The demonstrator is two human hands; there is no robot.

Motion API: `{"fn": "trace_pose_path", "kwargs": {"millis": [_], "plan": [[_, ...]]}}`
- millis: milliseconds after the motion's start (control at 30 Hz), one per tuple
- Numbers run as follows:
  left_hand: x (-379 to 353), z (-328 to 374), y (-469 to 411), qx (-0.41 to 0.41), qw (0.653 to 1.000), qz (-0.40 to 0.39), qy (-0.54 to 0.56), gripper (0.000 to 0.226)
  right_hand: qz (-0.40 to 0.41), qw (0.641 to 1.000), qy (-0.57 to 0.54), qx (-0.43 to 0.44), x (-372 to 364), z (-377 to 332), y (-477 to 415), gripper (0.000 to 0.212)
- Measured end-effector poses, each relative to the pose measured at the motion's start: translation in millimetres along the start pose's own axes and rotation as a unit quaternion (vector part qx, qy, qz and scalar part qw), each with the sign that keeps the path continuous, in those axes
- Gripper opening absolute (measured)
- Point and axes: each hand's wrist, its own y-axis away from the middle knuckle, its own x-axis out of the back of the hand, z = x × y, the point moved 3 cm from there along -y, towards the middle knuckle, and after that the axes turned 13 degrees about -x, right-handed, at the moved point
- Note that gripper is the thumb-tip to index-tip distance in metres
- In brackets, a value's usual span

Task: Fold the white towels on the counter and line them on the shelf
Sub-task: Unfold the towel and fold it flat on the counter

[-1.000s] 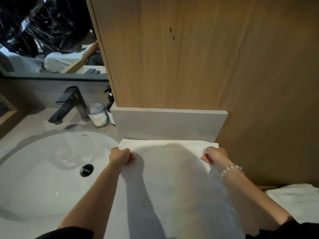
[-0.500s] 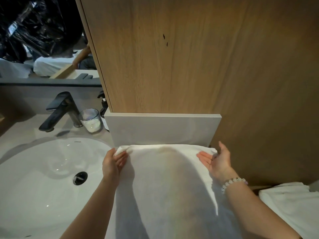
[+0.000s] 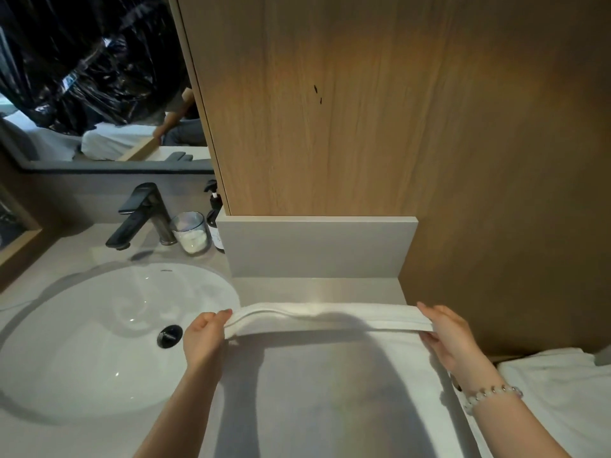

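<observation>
Your left hand (image 3: pixel 203 338) and right hand (image 3: pixel 446 340) pinch the lifted edge of the white towel (image 3: pixel 330 401), mid-fold; shelving not yet done

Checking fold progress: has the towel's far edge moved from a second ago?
Yes. The towel's far edge lay against the backsplash; it is now lifted back toward the person, with bare counter between.

Washbasin corner beside a wood panel (image 3: pixel 330 110)
A white sink (image 3: pixel 99 342) lies just left of the left hand (image 3: pixel 203 338); beyond it stand a dark faucet (image 3: pixel 139 216), glass (image 3: pixel 191 233) and pump bottle (image 3: pixel 215 219), below a mirror (image 3: pixel 82 77).
</observation>
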Motion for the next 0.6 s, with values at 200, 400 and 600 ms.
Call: {"fn": "trace_pose_path", "kwargs": {"millis": [200,400,600], "plan": [[28,-4,31,-0.071,0.992,-0.056,-0.084,0.030,0.043,0.997,0.060,0.013,23,26,19,0.014],[43,-10,58,-0.127,0.981,-0.090,-0.114,0.028,0.056,0.993,0.097,0.025,32,47,32,0.023],[55,-12,76,-0.168,0.969,-0.141,-0.114,0.021,0.018,0.994,0.108,0.032,47,66,47,0.033]]}}
